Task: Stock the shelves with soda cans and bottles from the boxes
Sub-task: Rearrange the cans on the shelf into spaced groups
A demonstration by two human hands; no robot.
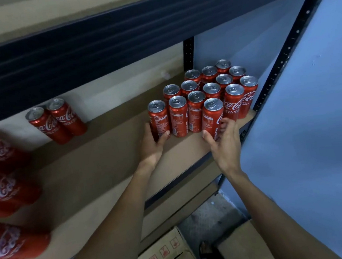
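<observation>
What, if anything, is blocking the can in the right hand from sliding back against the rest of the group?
Nothing visible. The right hand grips the front can low, standing on the shelf board, already close against the cluster of cans. The left hand holds the leftmost front can, off to the side.

Blurred cans (1, 189) at left are cut by the frame edge.

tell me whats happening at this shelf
A person is stocking red soda cans on a brown shelf. The left hand grips the front-left can of a tight cluster at the shelf's right end, and the right hand grips the front-right can. Two more cans stand apart to the left. Cardboard boxes sit on the floor below.
</observation>
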